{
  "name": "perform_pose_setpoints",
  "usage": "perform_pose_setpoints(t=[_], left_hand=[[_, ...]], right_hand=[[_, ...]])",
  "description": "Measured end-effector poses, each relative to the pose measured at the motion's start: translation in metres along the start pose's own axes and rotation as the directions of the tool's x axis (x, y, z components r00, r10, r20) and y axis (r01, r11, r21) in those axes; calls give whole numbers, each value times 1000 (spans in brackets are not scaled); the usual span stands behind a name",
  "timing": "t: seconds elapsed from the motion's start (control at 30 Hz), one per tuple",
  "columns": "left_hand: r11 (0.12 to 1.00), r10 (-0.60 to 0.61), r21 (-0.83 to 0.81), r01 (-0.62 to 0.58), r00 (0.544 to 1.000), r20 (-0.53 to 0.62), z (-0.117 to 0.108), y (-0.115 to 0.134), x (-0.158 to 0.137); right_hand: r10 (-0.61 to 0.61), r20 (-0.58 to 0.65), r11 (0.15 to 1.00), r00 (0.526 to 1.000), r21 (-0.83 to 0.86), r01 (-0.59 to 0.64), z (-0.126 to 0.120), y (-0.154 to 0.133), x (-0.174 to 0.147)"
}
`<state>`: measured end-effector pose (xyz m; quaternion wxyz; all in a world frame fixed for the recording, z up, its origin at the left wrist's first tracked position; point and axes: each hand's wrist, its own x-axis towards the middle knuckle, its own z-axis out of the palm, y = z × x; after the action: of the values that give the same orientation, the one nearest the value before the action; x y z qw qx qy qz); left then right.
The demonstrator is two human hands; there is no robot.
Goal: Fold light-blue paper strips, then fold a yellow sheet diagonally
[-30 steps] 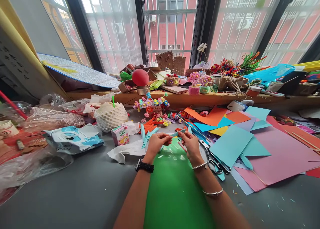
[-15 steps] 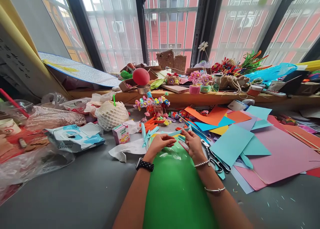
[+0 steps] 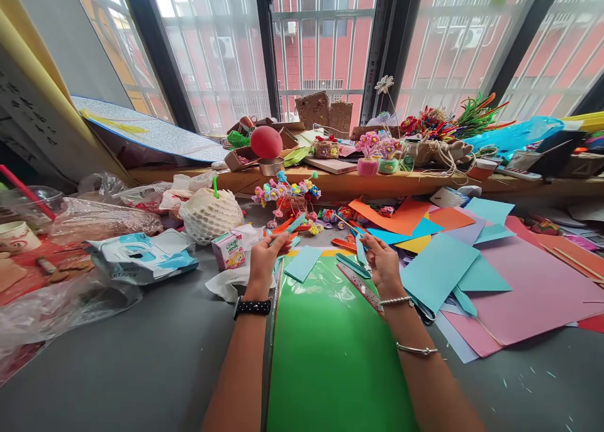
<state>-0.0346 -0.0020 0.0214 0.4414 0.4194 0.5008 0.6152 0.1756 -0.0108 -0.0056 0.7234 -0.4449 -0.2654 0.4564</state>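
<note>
My left hand (image 3: 270, 259) is closed in a pinch on a light blue paper strip (image 3: 296, 223), which points up and to the right. On the other side, my right hand (image 3: 383, 263) has its fingers closed on another light blue paper strip (image 3: 361, 251) that hangs down. Both hands are above the far end of a shiny green board (image 3: 335, 356). Between them a light blue paper piece (image 3: 303, 263) lies on the board. A speckled ruler (image 3: 359, 286) and a darker teal paper strip (image 3: 353, 266) lie beside my right hand, which hides most of the scissors (image 3: 428, 317).
To the right are blue paper sheets (image 3: 441, 268) and a large pink sheet (image 3: 533, 293). A wrapped coconut (image 3: 211, 217), a small pink box (image 3: 229, 251) and a wipes pack (image 3: 141, 259) stand left. Behind them are craft flowers (image 3: 287, 196) and a cluttered wooden sill (image 3: 325, 182).
My hands have moved apart, left and right. The blue strip that stretched between them is now seen as a separate piece in each hand. The paper piece and ruler on the board are uncovered.
</note>
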Motion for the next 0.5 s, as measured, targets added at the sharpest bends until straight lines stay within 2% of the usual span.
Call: perform_pose_setpoints(t=[0.13, 0.4, 0.5], left_hand=[[1000, -5, -30, 2, 995, -98, -5, 1, 3], [991, -20, 128, 30, 997, -78, -4, -9, 5], [963, 46, 271, -12, 992, -118, -7, -10, 5]], right_hand=[[-21, 34, 997, 999, -68, 23, 5, 1, -7], [-32, 27, 986, 999, -164, 36, 10, 4, -9], [-49, 44, 977, 998, -207, 57, 8, 7, -7]])
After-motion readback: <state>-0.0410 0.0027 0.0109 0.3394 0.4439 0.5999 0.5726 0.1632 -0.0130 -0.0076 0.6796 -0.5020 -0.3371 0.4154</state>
